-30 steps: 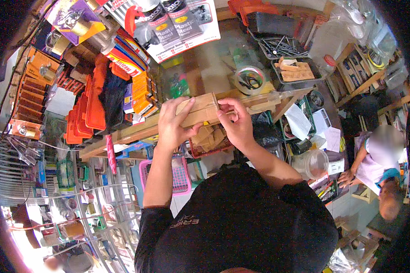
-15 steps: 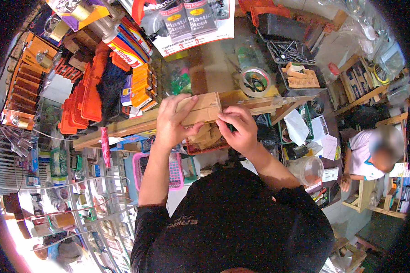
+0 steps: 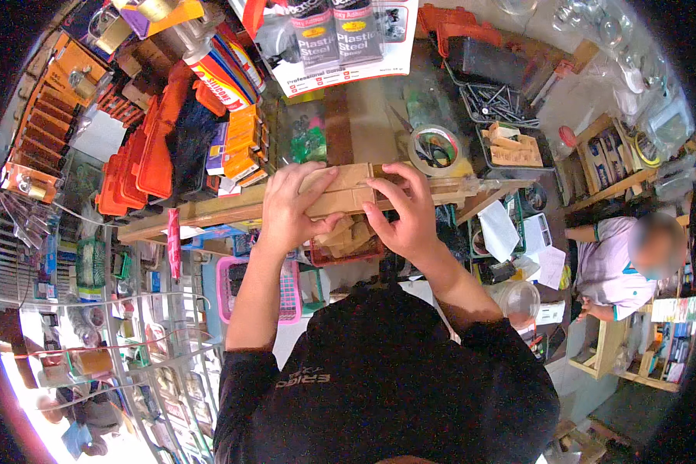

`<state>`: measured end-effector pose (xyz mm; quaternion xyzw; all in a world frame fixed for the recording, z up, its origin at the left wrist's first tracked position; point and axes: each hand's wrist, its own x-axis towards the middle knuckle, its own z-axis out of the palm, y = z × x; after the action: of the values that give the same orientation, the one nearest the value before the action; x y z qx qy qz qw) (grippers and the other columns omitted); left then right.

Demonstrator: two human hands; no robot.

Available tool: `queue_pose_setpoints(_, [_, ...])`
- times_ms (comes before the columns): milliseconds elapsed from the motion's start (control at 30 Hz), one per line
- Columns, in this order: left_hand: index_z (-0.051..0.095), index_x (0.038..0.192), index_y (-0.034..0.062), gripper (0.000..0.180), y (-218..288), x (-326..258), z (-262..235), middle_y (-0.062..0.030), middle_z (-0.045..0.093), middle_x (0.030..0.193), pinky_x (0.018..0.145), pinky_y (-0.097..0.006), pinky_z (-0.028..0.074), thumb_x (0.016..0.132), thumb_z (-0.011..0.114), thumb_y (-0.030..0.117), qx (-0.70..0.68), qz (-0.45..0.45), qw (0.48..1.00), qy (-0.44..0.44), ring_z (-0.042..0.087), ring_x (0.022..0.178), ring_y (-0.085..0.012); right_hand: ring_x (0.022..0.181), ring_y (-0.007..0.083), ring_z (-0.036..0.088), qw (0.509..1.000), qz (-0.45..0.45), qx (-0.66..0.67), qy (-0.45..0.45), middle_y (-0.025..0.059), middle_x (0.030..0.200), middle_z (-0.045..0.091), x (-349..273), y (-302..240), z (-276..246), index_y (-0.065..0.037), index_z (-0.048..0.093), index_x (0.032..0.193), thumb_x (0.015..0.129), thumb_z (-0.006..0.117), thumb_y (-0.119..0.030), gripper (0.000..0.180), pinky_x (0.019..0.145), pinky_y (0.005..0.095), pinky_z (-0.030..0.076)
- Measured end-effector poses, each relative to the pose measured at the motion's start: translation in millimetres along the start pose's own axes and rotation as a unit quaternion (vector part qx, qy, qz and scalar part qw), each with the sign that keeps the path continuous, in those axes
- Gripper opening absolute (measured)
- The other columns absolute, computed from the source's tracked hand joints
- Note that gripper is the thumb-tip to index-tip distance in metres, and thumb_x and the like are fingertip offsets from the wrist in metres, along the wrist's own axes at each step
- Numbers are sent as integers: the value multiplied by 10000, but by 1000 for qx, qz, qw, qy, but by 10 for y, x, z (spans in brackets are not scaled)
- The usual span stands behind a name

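A small brown cardboard box (image 3: 338,192) is held level between my two hands, just above the front edge of a wooden-framed counter (image 3: 209,210). My left hand (image 3: 290,207) wraps its left end, fingers over the top and thumb along the near side. At the other end, my right hand (image 3: 410,218) grips the box with curved fingers on the top and end, and the thumb at the near corner. What is inside the box is hidden. Below it, a red tray (image 3: 325,257) holds several folded brown cardboard pieces.
A tape roll (image 3: 415,145) with scissors lies behind my right hand. A black tray of nails (image 3: 496,104) and a bin of wooden blocks (image 3: 516,148) stand farther right. Orange boxes (image 3: 242,143) are at left. A pink basket (image 3: 225,298) sits lower left. Another person (image 3: 615,259) is at right.
My right hand has gone from a fingertip pinch at the box's right end to a wider grip over it. The left hand keeps its hold. The other person's arm has shifted.
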<state>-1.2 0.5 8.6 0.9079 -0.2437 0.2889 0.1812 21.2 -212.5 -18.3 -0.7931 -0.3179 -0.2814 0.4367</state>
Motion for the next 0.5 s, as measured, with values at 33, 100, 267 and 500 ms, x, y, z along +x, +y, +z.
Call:
queue_pose_setpoints(33, [630,1181,153,688,3,14,-10,-60,566,1150,872,-417,433,528,813,268,0,0,1000,-2,528,1018,-295,1024,353,522,1000,2,6,-1,141,1139,521,4,-2,-6,-96,622,1079,774,695,-259,353,885,442,430])
queue_pose_setpoints(100, [630,1178,151,679,-1,24,-32,-61,566,1144,868,-414,436,534,812,269,1,0,1000,-6,531,1011,-294,1024,354,522,1000,-4,12,-8,141,1140,521,-7,2,-4,-94,626,1069,772,696,-253,344,883,442,431])
queue_pose_setpoints(267, [619,1182,146,659,-20,49,-47,-70,565,1119,861,-413,442,566,801,292,-5,-8,1000,-17,536,994,-297,1012,341,532,995,36,81,49,167,1119,530,-87,-52,-89,-59,610,1070,776,699,-170,326,852,407,451])
queue_pose_setpoints(500, [594,1186,143,622,-60,138,-44,-88,574,1103,835,-415,457,615,790,296,-8,-2,1000,-2,543,981,-304,974,337,544,995,61,45,70,174,1018,564,-162,51,-198,-27,598,1023,800,656,-90,239,852,395,443])
